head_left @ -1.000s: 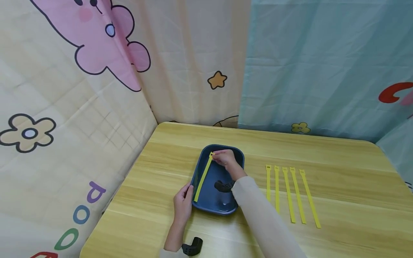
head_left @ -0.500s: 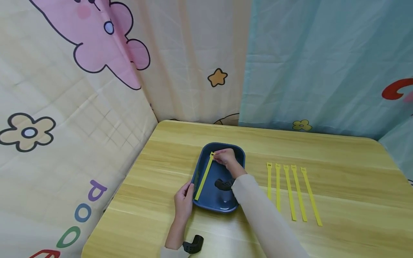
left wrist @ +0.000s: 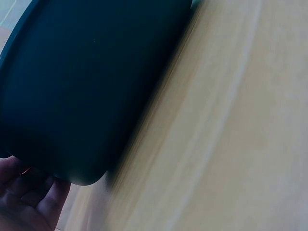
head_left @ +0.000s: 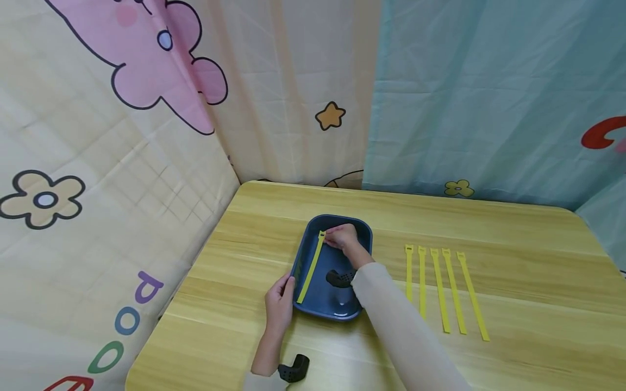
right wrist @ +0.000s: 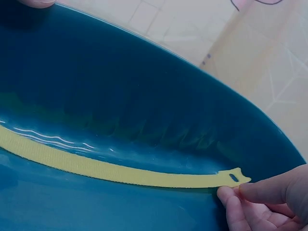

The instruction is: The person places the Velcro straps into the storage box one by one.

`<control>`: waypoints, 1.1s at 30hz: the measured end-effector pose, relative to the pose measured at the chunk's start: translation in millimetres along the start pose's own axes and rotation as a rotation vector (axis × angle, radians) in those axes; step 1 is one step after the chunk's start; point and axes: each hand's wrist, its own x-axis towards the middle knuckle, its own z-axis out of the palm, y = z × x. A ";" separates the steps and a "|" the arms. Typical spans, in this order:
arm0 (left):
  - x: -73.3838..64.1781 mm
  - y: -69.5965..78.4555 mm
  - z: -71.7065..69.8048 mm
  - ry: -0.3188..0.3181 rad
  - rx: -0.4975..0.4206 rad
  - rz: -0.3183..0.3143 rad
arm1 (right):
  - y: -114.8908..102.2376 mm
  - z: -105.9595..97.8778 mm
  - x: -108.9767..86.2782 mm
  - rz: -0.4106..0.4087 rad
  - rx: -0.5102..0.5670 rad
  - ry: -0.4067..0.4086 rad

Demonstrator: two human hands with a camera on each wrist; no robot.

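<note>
A dark blue tray rests on the table with one yellow hook-and-loop cable tie lying lengthwise along its left side. My right hand reaches into the tray and pinches the slotted head of that tie between thumb and fingers. In the right wrist view the tie bows gently along the tray floor, and the right fingers grip just below its slot. My left hand holds the tray by its near left rim, thumb on top. Fingers show against the tray's outer wall in the left wrist view.
To the right of the tray, several more yellow cable ties lie side by side on the wooden table. The right sleeve covers part of the nearest ones. Printed curtains hang behind the table and along its left.
The head view has tilted slightly. The right hand and the tie's head have shifted a little toward the near side within the tray. The left hand keeps its hold on the rim.
</note>
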 end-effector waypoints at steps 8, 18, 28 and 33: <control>0.3 0.8 0.6 0.002 -0.008 0.009 | -1.0 -1.5 2.1 0.006 0.014 0.029; -0.8 0.3 0.0 0.008 0.010 -0.001 | -4.9 0.9 -4.0 -0.098 0.004 0.048; 6.6 -35.5 1.4 0.008 -0.009 0.000 | -16.6 -12.6 -19.9 -0.167 -0.090 0.017; 6.6 -37.2 0.2 0.007 0.005 0.015 | -21.3 -20.2 -24.6 -0.190 -0.134 -0.019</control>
